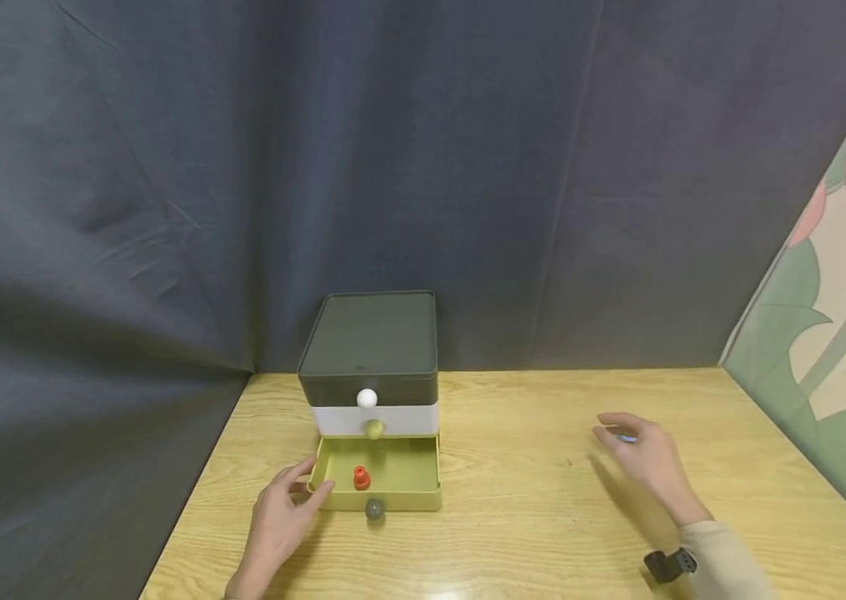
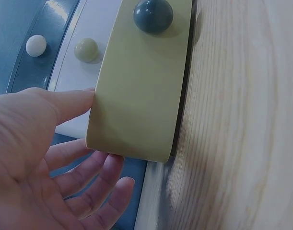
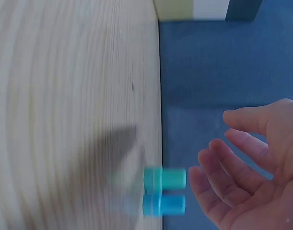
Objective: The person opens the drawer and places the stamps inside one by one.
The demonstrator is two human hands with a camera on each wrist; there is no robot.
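Observation:
A small three-drawer cabinet [image 1: 370, 342] stands at the back of the wooden table [image 1: 528, 533]. Its olive bottom drawer [image 1: 411, 500] is pulled out, with a small red-orange piece [image 1: 361, 477] inside. My left hand [image 1: 287, 504] is at the drawer's front left corner. In the left wrist view the thumb [image 2: 64, 103] touches the edge of the drawer front [image 2: 136, 96], and the other fingers are spread and loose below it. My right hand [image 1: 643, 454] hovers open over the table to the right. Beside its fingertips [image 3: 211, 165] stand a teal cylinder [image 3: 165, 178] and a blue cylinder [image 3: 163, 205], both untouched.
The dark top drawer has a white knob [image 1: 366, 398], the white middle one an olive knob [image 1: 373, 429], the bottom one a grey knob [image 1: 374, 510]. A dark curtain [image 1: 468, 167] hangs behind. A floral panel [image 1: 843, 292] borders the right. The right wrist wears a black device [image 1: 668, 564].

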